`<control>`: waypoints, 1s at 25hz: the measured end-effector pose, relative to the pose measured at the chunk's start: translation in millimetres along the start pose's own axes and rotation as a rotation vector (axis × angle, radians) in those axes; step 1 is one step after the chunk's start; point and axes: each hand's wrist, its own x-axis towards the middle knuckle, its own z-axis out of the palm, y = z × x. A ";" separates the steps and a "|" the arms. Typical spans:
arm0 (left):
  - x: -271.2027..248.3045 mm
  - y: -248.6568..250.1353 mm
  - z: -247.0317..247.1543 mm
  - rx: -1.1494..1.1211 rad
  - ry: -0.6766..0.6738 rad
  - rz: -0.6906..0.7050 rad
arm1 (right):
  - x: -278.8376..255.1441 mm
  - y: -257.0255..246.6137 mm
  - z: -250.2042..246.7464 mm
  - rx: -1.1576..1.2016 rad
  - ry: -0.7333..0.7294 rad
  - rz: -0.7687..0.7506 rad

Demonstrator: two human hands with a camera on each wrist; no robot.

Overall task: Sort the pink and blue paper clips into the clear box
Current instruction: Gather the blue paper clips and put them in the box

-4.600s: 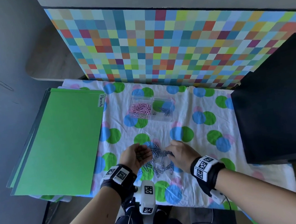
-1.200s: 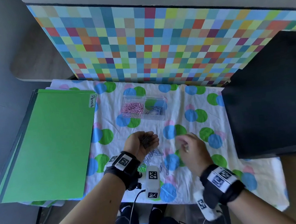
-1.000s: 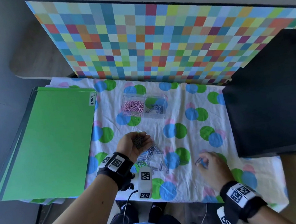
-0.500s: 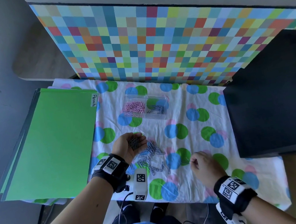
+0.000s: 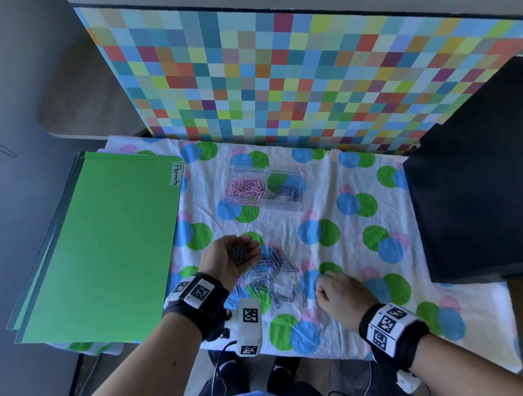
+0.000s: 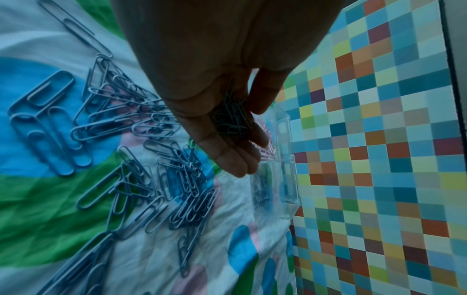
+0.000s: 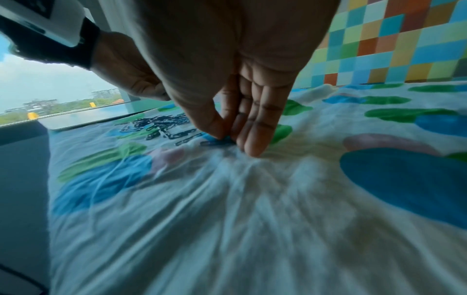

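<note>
Cupping a handful of blue paper clips [image 6: 231,117] in my left hand [image 5: 227,258], I kept them ready for the clear box [image 5: 265,187] farther back, while my right hand [image 5: 340,295] pinched one stray clip [image 7: 215,142] off the cloth [image 5: 326,191] beside the loose pile [image 5: 271,276].

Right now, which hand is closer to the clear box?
Left. The left hand is cupped just in front of the clear box; the right hand is farther back, down on the cloth.
</note>
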 end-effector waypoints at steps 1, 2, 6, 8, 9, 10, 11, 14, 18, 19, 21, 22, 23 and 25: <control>-0.3 -0.6 0.7 0.004 -0.003 -0.002 | 2.1 -3.5 0.3 0.007 -0.013 -0.071; -0.5 -1.0 0.7 0.005 -0.004 -0.004 | 4.3 -7.3 0.8 0.007 -0.029 -0.137; -1.3 -0.2 -3.2 -0.005 -0.006 -0.003 | 15.6 -8.3 -2.1 -0.090 -0.043 -0.370; -1.3 0.0 -6.1 -0.010 0.000 0.001 | 19.3 -4.3 -4.4 -0.193 -0.060 -0.486; -1.4 -0.1 -6.7 -0.012 0.002 0.001 | 20.4 -2.5 -5.4 -0.236 -0.080 -0.547; -1.7 -0.3 -7.0 -0.012 0.003 0.001 | 20.2 -1.8 -6.9 -0.265 -0.117 -0.597; -1.9 -0.5 -7.0 -0.011 0.001 -0.002 | 19.2 0.7 -6.8 -0.283 -0.146 -0.641; -2.1 0.1 -6.0 -0.005 0.001 -0.002 | 12.1 16.1 -6.3 -0.321 -0.124 -0.685; 0.2 -0.1 -5.4 0.004 -0.002 -0.006 | 4.0 35.6 -2.0 -0.353 -0.079 -0.635; 0.7 -0.8 -4.8 0.006 -0.002 -0.011 | 4.1 36.9 -1.0 -0.356 -0.070 -0.633; 2.1 -3.2 -2.7 0.010 -0.003 -0.020 | 6.3 32.7 -1.1 -0.340 -0.030 -0.625; 2.6 -4.7 -0.6 0.016 -0.002 -0.024 | 7.9 30.1 -0.1 -0.304 -0.030 -0.597; 3.5 -6.3 1.5 0.021 0.000 -0.027 | 10.4 27.5 1.1 -0.244 -0.046 -0.555; 6.3 -11.2 6.8 0.026 0.004 -0.039 | 16.4 22.5 0.6 -0.090 -0.098 -0.405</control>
